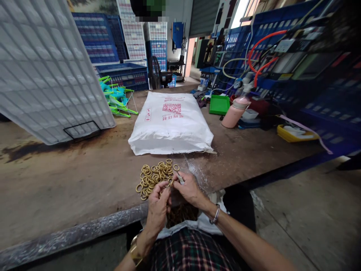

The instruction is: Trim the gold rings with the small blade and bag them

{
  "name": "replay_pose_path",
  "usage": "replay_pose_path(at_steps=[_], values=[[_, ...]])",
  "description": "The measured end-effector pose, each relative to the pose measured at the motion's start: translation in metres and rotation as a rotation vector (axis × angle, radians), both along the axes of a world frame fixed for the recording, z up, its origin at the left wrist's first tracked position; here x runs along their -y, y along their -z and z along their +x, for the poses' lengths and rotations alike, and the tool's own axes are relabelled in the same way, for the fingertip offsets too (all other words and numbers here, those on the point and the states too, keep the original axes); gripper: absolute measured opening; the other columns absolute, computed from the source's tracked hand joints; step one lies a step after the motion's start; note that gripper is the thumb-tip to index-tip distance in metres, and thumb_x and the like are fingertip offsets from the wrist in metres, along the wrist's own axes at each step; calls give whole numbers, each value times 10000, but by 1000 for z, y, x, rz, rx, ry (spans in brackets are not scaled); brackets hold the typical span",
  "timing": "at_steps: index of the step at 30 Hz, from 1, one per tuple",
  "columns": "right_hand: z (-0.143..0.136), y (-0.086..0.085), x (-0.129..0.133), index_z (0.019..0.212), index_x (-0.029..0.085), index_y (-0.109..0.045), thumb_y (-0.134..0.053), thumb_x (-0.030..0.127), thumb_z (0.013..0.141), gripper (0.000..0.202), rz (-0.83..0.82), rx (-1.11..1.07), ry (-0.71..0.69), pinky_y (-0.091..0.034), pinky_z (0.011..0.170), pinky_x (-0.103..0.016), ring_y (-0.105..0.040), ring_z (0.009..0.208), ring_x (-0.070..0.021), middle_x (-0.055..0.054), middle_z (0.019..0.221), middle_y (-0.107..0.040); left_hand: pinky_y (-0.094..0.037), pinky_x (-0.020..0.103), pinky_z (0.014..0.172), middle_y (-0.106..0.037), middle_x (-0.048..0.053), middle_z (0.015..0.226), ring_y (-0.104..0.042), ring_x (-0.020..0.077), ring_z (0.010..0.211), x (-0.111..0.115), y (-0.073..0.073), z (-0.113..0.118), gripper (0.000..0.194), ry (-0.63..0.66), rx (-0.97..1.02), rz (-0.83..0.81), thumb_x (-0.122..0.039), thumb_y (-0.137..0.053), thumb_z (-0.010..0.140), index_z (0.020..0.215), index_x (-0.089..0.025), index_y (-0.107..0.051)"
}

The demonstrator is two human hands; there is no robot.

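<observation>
At the table's near edge, both of my hands meet over a loose heap of brass-coloured rings (153, 175). My left hand (158, 205) is closed in a pinch on one brass ring (170, 183). Close against it, my right hand (190, 190) is closed around a small grey tool (180, 178), whose exact kind I cannot make out; its fingertips meet the same ring. A single loose ring (176, 167) lies just beyond the right fingers. Below my hands, an open white sack (203, 223) on my lap holds a mass of brownish pieces (183, 213).
A full white sack with red print (175, 120) lies behind the rings. To the left stands a tilted white crate (56, 75), with green and turquoise plastic parts (118, 98) beside it. A pink bottle (236, 113), green tray (219, 104) and yellow tray (296, 133) sit right.
</observation>
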State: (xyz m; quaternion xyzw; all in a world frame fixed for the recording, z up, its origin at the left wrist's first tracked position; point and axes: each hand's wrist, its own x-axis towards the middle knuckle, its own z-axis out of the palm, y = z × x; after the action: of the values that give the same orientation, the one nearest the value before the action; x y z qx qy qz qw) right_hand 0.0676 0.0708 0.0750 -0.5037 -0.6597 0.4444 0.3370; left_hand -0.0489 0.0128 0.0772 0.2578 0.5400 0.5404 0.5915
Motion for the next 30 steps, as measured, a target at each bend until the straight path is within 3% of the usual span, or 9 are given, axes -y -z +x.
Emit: replay_pose_path(at_steps=[6, 12, 16, 20, 30], values=[[0, -5, 8, 699, 164, -559, -494, 230, 733, 99, -50, -70, -66, -362, 570, -195, -443, 591, -92, 43, 622, -505, -263, 163, 346, -443, -78, 459, -343, 48, 349, 1, 9, -5, 360, 10, -194, 56, -514, -605, 706, 791, -165, -583], [3, 2, 8, 645, 158, -512, -455, 371, 787, 262, -108, -47, -107, -336, 536, -207, -400, 562, -93, 39, 589, -465, -276, 182, 377, -443, -66, 454, -357, 63, 370, 5, 4, -5, 248, 57, -307, 89, -418, -585, 739, 685, -177, -582], [4, 11, 5, 633, 169, -496, -453, 406, 785, 285, -124, 24, -93, -337, 522, -221, -419, 553, -108, 32, 579, -476, -272, 183, 355, -442, -62, 444, -354, 65, 349, 4, 3, -3, 281, 165, -216, 20, -449, -529, 761, 678, -181, -545], [4, 14, 2, 676, 177, -527, -468, 418, 780, 269, -83, 84, -114, -358, 540, -236, -466, 563, -128, 19, 586, -520, -251, 172, 317, -483, -47, 513, -362, 54, 341, 0, 3, -5, 308, 184, -98, -53, -486, -538, 733, 694, -181, -524], [-1, -2, 4, 697, 168, -527, -438, 336, 821, 227, -27, 31, -127, -365, 541, -214, -473, 561, -109, 16, 605, -533, -244, 135, 306, -490, -46, 579, -370, 37, 385, 0, -4, -5, 353, 134, -23, -45, -509, -579, 693, 721, -164, -509]])
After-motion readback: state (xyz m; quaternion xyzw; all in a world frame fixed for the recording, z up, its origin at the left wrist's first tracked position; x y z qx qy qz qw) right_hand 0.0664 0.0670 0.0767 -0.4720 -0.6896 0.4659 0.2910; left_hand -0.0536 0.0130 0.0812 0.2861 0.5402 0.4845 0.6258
